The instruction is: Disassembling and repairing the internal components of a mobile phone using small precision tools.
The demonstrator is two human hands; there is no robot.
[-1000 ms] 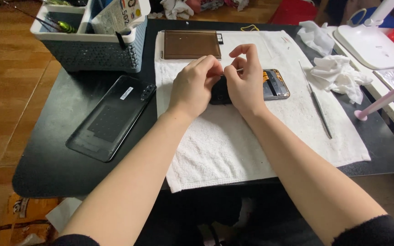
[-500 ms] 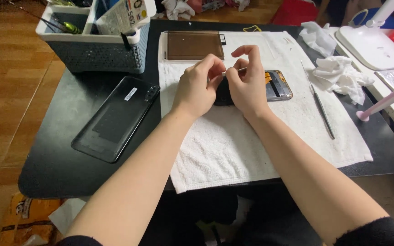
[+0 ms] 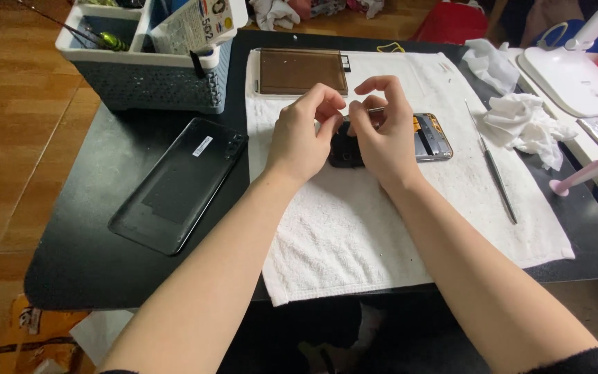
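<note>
Both hands are working over an opened phone (image 3: 429,137) that is lying on a white towel (image 3: 382,228), spread across a black table (image 3: 77,263). The left hand (image 3: 304,135) is resting on the phone's near left end, its fingers curling in, thumb and forefinger pinching toward the other hand. I cannot tell whether anything is caught in that pinch. The right hand (image 3: 381,131) is sitting just beside it, almost touching, and is pinching a thin metal tool (image 3: 375,109) between thumb and forefinger; only a short bit of the tool is showing, pointing toward the left hand. The hands are covering most of the phone, so only its right end, with orange and dark inner parts, is showing.

To the left of the towel a black back cover (image 3: 178,183) is lying flat on the table. Behind the hands, at the towel's far edge, a brown translucent tray (image 3: 302,70) is sitting. A grey basket (image 3: 160,79) with tools and a paper packet is standing at the table's far left corner. To the right of the phone a long thin probe (image 3: 496,173) is lying on the towel, and crumpled tissues (image 3: 520,121) are piling just beyond it. A white lamp base (image 3: 572,79) is standing at the far right.
</note>
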